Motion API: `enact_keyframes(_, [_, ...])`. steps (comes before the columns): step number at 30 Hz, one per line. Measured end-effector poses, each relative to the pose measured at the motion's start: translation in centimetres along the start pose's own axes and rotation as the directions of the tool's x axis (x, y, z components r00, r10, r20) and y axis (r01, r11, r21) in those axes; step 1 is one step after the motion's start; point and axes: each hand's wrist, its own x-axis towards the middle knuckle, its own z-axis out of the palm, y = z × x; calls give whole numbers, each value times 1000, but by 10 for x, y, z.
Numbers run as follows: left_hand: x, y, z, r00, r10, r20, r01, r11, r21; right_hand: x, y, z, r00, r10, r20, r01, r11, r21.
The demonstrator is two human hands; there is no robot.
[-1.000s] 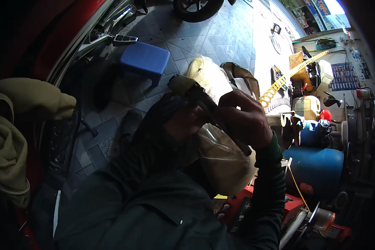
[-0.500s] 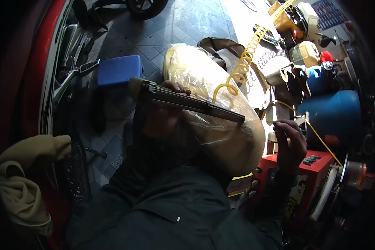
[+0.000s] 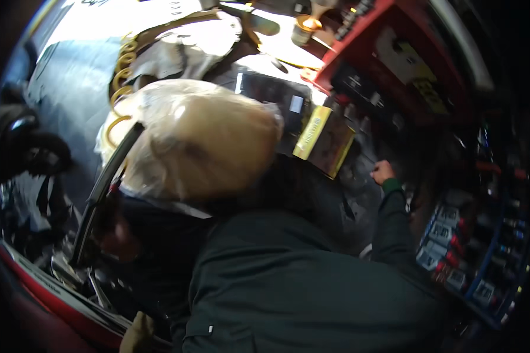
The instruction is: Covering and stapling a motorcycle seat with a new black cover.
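My left hand, blurred by motion, is closed round a long, narrow, dark air stapler held at a slant left of the foam seat. A yellow coiled air hose comes down close to the stapler's upper end; where it joins is not clear. The padded foam seat, beige under clear wrinkled plastic, lies in front of my lap. Out to the right, well apart from the seat, my right hand has its fingers curled closed. Whatever may be in it is hidden.
A black-and-yellow carton lies right of the seat. Beyond stand a red cabinet and a cup. At right is a rack of small boxes. A wheel and red bodywork border the left.
The view has swung to the right, bringing the carton and rack into sight. My right hand has gone from raised beside the seat to low on the right. The stapler stays in my left hand.
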Motion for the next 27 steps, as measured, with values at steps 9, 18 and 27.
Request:
enact_keyframes(9, [36, 38, 2, 840, -512, 180, 443, 455, -773, -49, -6, 35, 964, 212, -159, -153, 935, 321])
enact_keyframes(18, [50, 28, -28, 544, -441, 714, 798, 8, -603, -9, -27, 101, 983, -69, 171, 81, 995, -63])
enact_keyframes(27, [51, 22, -37, 654, -490, 576, 696, 92, -712, 10, -29, 124, 986, -120, 112, 129, 988, -79])
